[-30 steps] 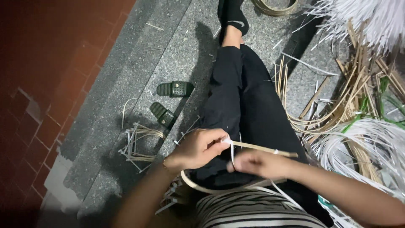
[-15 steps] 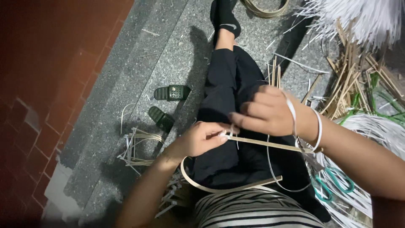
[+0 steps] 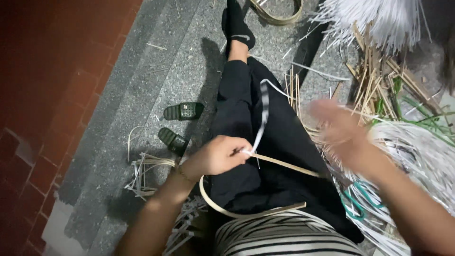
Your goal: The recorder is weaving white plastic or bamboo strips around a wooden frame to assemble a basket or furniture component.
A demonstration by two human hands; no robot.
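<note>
**Op:** Head view, logging. I see the left hand [image 3: 219,155] over the lap, fingers pinched shut on the near end of a flat bamboo strip [image 3: 284,165], where a white plastic strand [image 3: 262,116] meets it.

**Obs:** Where does the strip run?

**Op:** From the pinch toward the right thigh, then it loops low across the lap in a curve just above the striped shirt [image 3: 289,237]. The white strand rises from the same pinch, up over the black trousers [image 3: 265,142].

**Obs:** Right hand?

**Op:** Right hand [image 3: 339,130] is out past the right knee, blurred. I cannot tell whether its fingers hold anything or how wide they are.

**Obs:** Surroundings?

**Op:** Two dark green sandals [image 3: 182,111] on the grey stone floor [image 3: 142,95] to the left; a loose strip bundle [image 3: 144,170] near the left wrist; white strands and bamboo piled at right [image 3: 407,156].
</note>
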